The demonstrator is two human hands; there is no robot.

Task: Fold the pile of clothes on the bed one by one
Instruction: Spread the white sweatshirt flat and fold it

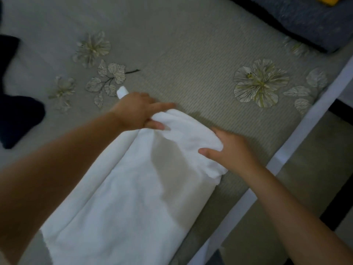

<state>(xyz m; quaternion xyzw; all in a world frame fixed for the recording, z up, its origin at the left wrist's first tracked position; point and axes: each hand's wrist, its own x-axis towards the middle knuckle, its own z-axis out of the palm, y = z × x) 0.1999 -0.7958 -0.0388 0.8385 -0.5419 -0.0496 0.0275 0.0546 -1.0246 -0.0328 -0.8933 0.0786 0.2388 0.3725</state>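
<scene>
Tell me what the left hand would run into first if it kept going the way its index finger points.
The left hand points right along the white cloth's top edge. Beyond it lies only bare bedspread, then the printed flower; the way looks free, though depth is uncertain.

The cloth (pixel 122 197) is plain white. The bedspread (pixel 191 54) is grey-green, finely ribbed, printed with pale flowers and leaves (yellowish centres). Far left lies a navy garment (pixel 17 115); far right, a dark grey cushion (pixel 305 20).
</scene>
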